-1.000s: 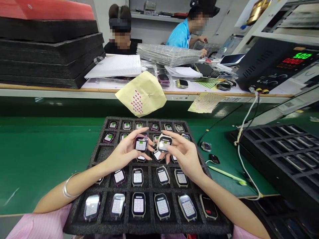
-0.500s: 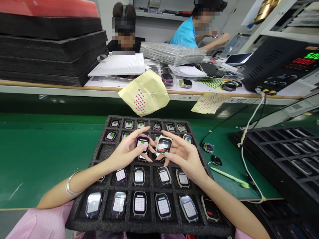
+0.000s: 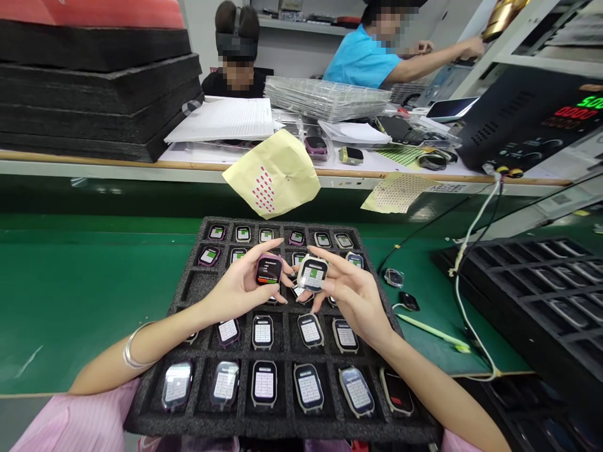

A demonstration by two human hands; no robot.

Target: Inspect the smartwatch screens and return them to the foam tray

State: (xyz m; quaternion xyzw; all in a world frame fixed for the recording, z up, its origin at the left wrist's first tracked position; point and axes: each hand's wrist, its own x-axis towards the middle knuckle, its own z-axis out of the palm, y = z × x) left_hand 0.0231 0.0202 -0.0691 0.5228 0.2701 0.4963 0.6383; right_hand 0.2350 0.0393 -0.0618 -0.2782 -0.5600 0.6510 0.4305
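My left hand [image 3: 245, 276] holds a purple smartwatch body [image 3: 269, 270] between thumb and fingers; its dark screen carries text lines with a red and a green strip at the bottom. In my right hand [image 3: 351, 285] is a light-coloured smartwatch body [image 3: 311, 274], its screen showing white cells and a green block, the thumb at its lower right corner. Both watches are held side by side above a black foam tray [image 3: 198, 376]. Several strapless watches lie in the tray's compartments, such as a lit one [image 3: 264, 384] in the near row. My hands hide part of the middle rows.
A second foam tray [image 3: 522, 295] with watch frames stands at the right, beside a green pen [image 3: 433, 333] and cables. Behind are a shelf edge with yellow sticker sheets [image 3: 277, 172], stacked black foam [image 3: 94, 94], a power supply [image 3: 527, 119] and two other people.
The purple watch's screen went from white and green cells to dark text with red and green. The light watch's screen went from dark text to cells. The person in blue reached right.
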